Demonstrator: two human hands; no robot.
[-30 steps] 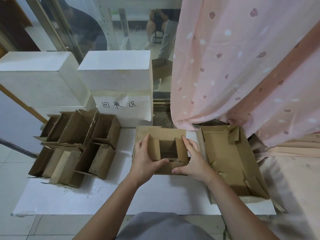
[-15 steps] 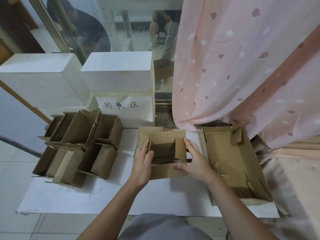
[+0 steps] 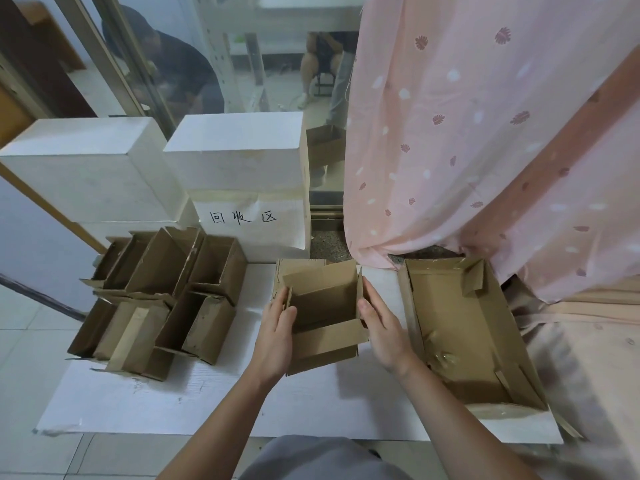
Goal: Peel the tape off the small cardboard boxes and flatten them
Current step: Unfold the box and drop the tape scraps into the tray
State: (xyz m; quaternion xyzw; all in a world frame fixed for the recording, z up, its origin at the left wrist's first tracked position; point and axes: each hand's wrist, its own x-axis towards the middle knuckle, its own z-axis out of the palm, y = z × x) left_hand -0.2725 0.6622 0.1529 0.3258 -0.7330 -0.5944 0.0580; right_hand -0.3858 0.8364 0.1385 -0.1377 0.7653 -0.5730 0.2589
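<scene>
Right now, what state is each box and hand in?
small box: open, upright, not flattened
left hand: fingers straight against the box's left side
right hand: fingers straight against its right side
large tray box: open
stacked boxes: open, unflattened

Soft, even daylight, faint shadows, sharp focus, wide-angle bowing at edges.

On the desk (image 3: 242, 407), the open box (image 3: 322, 306) sits in the middle, a cluster of boxes (image 3: 162, 296) to its left, a tray (image 3: 464, 327) to its right, and two big cartons (image 3: 235, 157) behind.
</scene>
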